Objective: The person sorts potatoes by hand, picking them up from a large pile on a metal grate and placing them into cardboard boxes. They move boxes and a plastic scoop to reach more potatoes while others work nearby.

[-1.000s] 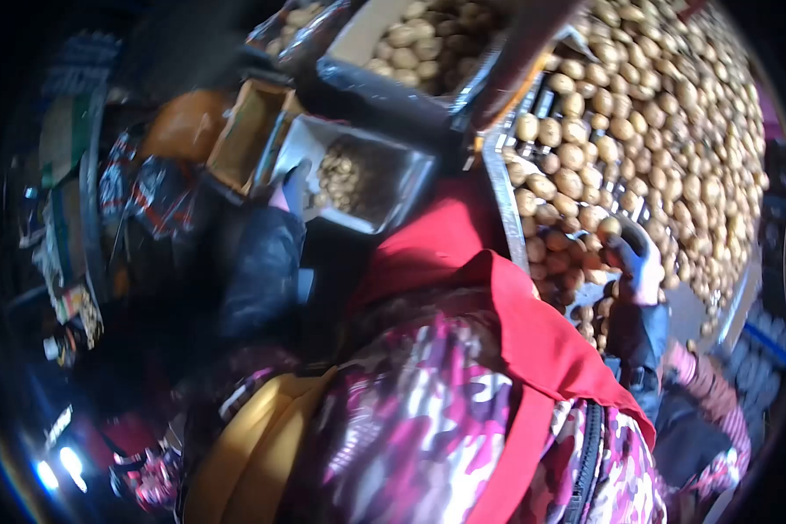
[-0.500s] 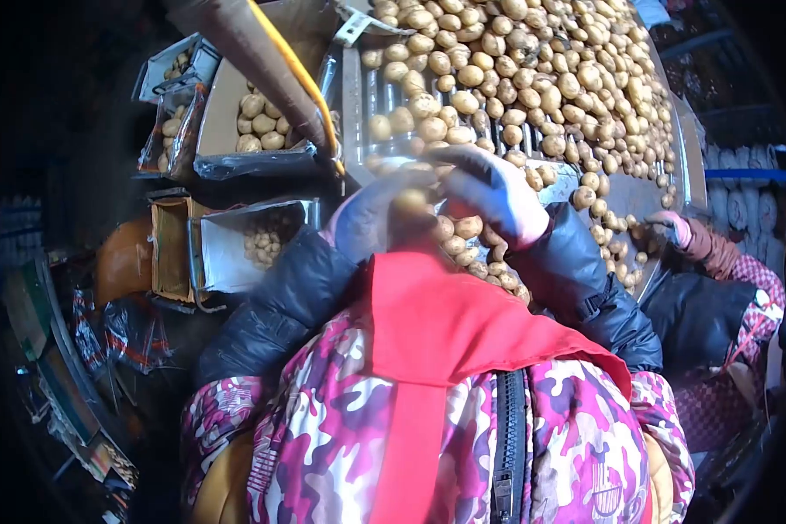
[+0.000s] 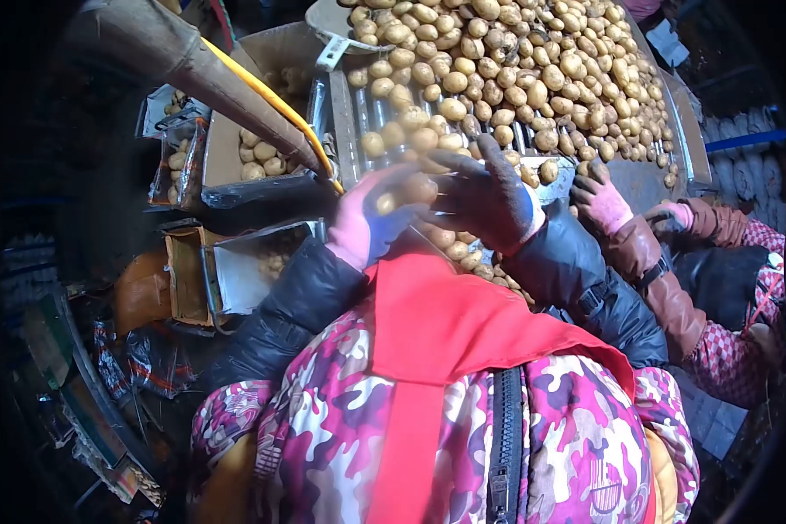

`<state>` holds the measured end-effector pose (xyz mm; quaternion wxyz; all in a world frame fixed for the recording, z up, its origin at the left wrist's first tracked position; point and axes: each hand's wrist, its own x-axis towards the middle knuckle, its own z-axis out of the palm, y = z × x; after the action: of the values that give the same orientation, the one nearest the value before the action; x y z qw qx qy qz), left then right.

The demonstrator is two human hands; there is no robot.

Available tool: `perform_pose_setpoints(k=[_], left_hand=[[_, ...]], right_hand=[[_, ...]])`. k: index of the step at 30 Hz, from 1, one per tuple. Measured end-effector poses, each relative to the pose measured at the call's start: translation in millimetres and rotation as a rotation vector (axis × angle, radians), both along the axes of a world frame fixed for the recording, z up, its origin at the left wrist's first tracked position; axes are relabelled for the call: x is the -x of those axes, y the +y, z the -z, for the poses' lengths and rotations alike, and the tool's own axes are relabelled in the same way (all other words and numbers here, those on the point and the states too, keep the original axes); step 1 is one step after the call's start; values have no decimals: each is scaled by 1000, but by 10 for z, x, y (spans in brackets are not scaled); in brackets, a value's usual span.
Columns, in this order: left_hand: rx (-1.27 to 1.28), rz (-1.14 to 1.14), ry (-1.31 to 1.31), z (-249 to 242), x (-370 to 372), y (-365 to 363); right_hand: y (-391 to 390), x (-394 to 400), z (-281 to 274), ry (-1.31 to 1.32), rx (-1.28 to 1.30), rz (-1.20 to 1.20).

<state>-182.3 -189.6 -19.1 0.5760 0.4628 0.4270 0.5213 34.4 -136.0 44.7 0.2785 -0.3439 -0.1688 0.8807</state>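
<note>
Hands have closed together over the near end of the roller counter (image 3: 358, 131) since half a second ago: left hand (image 3: 367, 218) cupped around a potato (image 3: 384, 205), right hand (image 3: 485, 196) spread, fingers apart, atop the potatoes (image 3: 515, 61), while a co-worker's hand (image 3: 603, 203) has reached in alongside.

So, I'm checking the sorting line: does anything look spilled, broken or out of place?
Nothing stands out. Potatoes lie on the roller table, boxes sit beside it, and both gloved hands, left and right, work at its near end.

Dark padded sleeves, camouflage jacket (image 3: 428, 437) (red scarf (image 3: 450, 323)), gloves.
</note>
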Motion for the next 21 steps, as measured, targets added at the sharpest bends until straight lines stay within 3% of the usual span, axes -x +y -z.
perform_pose_setpoints(k=[4,5,7,9,11,13,15,17,18,20,21], left_hand=[[-135,-73,249,-145,194,-43],[-20,-78,12,-124,270,-102],[-50,-81,57,46,553,-192],[251,-68,-299,2,872,-373],[477,-145,-30,-193,1116,-496],[616,-197,15,-319,1310,-518],[601,-268,43,-329,1577,-482],[589,-337,42,-274,2071,-217],[312,-469,-106,59,2556,20],[98,-714,-308,-51,3113,579],[165,-838,-365,-446,3179,776]], right_hand=[[82,-163,108,-32,-2,47],[121,-275,323,-22,14,51],[120,-452,637,16,63,111],[13,-519,613,-25,119,199],[-73,-776,797,132,140,149],[-216,-859,828,-88,197,254],[-313,-981,891,-162,230,285],[-322,-1213,1157,141,178,179],[-335,-1236,1172,118,163,191],[-344,-1215,1111,20,153,232],[-338,-1155,1034,-54,154,259]])
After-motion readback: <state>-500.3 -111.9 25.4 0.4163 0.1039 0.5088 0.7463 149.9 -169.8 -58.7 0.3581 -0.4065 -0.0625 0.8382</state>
